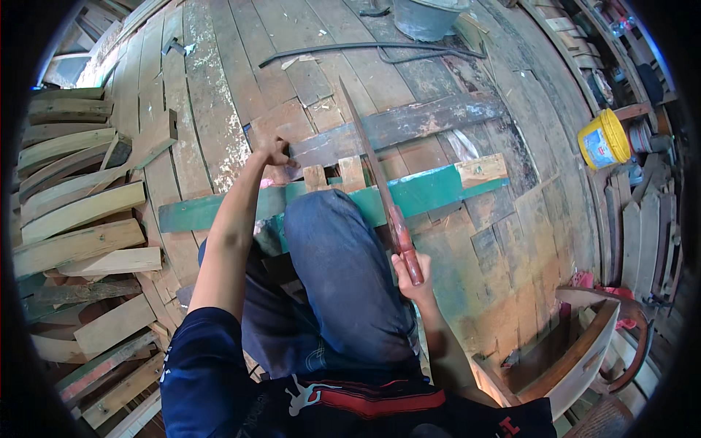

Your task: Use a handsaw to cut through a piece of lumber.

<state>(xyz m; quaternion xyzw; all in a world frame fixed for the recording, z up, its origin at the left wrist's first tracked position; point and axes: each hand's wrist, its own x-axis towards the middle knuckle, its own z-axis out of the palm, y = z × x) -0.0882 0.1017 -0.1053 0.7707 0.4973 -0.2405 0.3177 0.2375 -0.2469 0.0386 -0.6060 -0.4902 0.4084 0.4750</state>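
Note:
A handsaw (372,160) with a long tapering blade and a reddish-brown wooden handle is held in my right hand (414,276). Its blade points away from me, passing above a green-painted beam (431,191) and a dark weathered plank (416,120). My left hand (273,152) has its fingers curled at the left end of that plank. Between the plank and the beam are two small wood pieces (351,174), left of the blade. My bent knee (328,219) covers part of the green beam.
Cut wood pieces (84,212) are piled along the left. Ahead lie a dark bent bar (328,51) and a grey bucket (426,18). A yellow bucket (604,139) stands at the right, and a wooden box-like piece (569,358) is at lower right. Worn boards (504,248) form the floor.

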